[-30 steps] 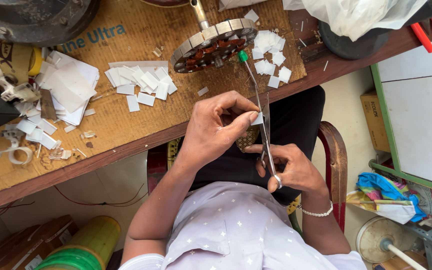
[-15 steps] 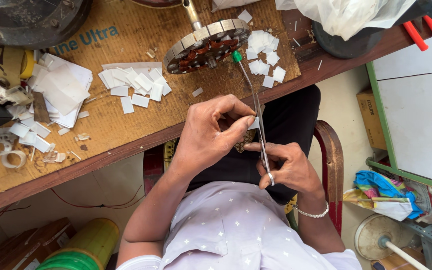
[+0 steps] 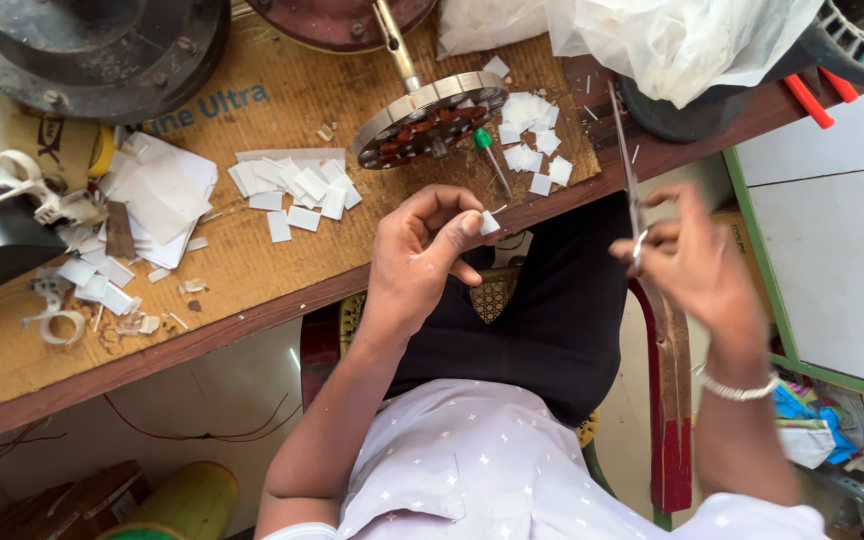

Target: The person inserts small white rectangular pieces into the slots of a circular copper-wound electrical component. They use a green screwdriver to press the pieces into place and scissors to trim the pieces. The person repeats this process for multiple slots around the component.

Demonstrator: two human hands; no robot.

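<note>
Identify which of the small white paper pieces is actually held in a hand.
The tiny white piece pinched at the left hand's fingertips, just off the bench edge. All other white pieces lie loose on the cardboard-covered bench, untouched.

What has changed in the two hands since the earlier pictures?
The right hand has moved away to the right, taking the scissors with it. The left hand now holds the small white piece alone between its fingertips. The paper pieces and round motor part have stayed on the bench.
</note>
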